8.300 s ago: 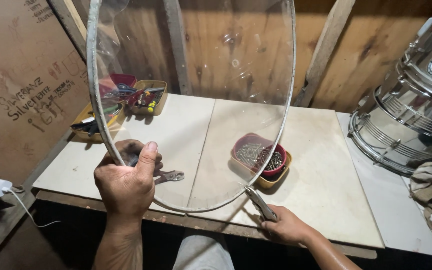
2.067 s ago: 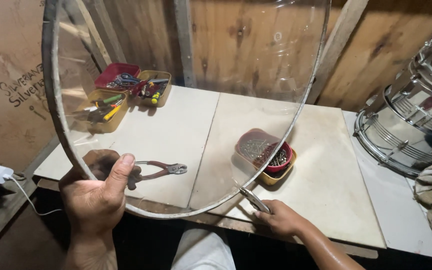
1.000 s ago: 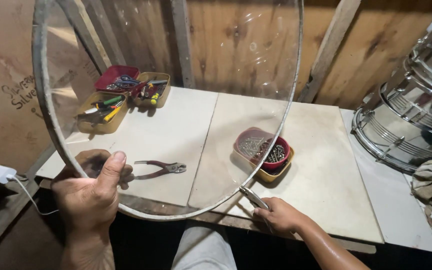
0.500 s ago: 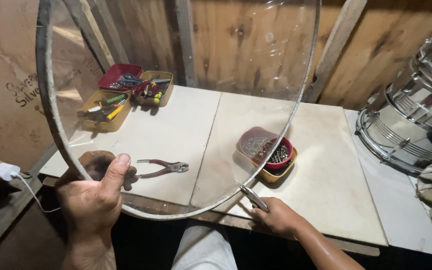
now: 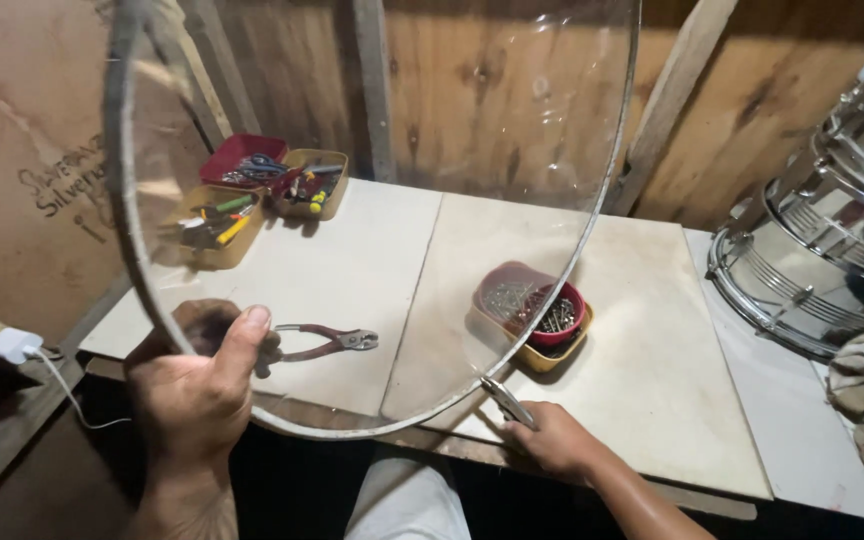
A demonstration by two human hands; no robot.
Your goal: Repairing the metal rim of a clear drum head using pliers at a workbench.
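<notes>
I hold up a large round clear drum head [image 5: 392, 150] with a thin metal hoop, upright over the workbench. My left hand [image 5: 197, 385] grips its lower left rim, thumb on the near side. My right hand [image 5: 552, 440] holds a small metal tool [image 5: 507, 402] whose tip meets the hoop at the lower right. Red-handled pliers [image 5: 327, 342] lie on the white board behind the film.
A red bowl of small metal parts sits in a yellow tray [image 5: 542, 320] mid-bench. Trays of small tools [image 5: 252, 195] stand at the back left. A chrome drum shell [image 5: 832, 250] lies at the right. A white charger and cable [image 5: 17, 345] rest at the left edge.
The drum head has shifted slightly and turned a little in my hands. My left hand stays on the lower left rim, my right hand with the tool at the lower right.
</notes>
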